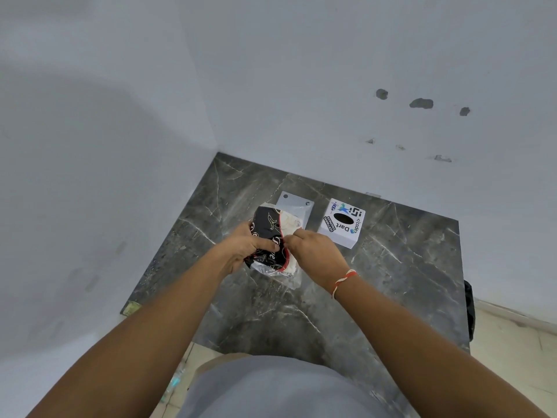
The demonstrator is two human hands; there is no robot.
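A black, red-edged plastic pack of white tissues point(269, 227) is held just above the dark marble tabletop point(331, 297). My left hand point(245, 247) grips the pack from its left side, fingers curled round the black wrapper. My right hand point(313, 251), with a red and white thread on the wrist, pinches the pack's red-edged right side near the middle. Clear crumpled wrapper shows under the pack's near end.
A white tissue box point(342, 223) with stickers and a dark oval slot stands to the right of the pack. A flat grey plate point(297, 203) lies behind the pack. White walls close the table's left and far sides. Tiled floor shows at right.
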